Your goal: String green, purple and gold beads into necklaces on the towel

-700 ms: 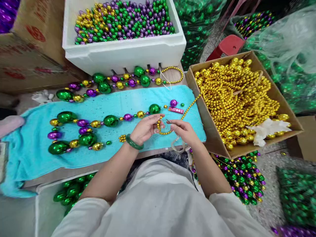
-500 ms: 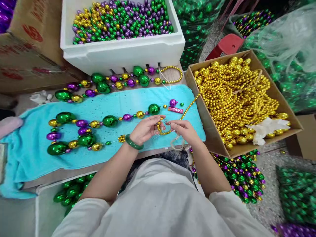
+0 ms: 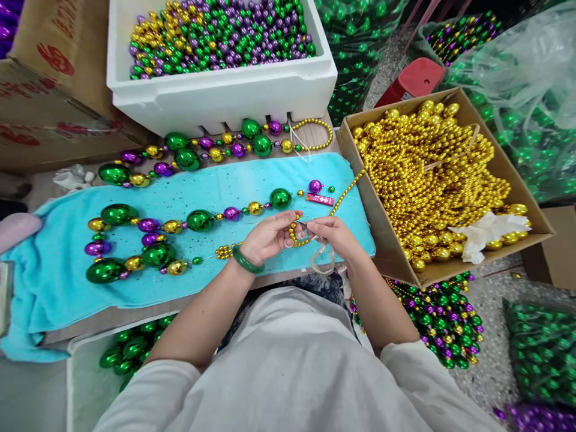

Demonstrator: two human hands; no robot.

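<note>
Pinched between the fingertips of the left hand (image 3: 269,237) and right hand (image 3: 336,235), a thin gold bead strand (image 3: 338,206) hangs just above a turquoise towel (image 3: 252,180), trailing toward a cardboard box (image 3: 380,240) of gold beads. Light, limp and likely slippery, it seems best gripped near its end, at the thread.

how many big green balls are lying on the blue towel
5. Upper row on the towel: green ball far left, another in the middle, a third beyond the left hand, which pinches a gold bead strand. Lower left: two more. None looks hidden.
</note>
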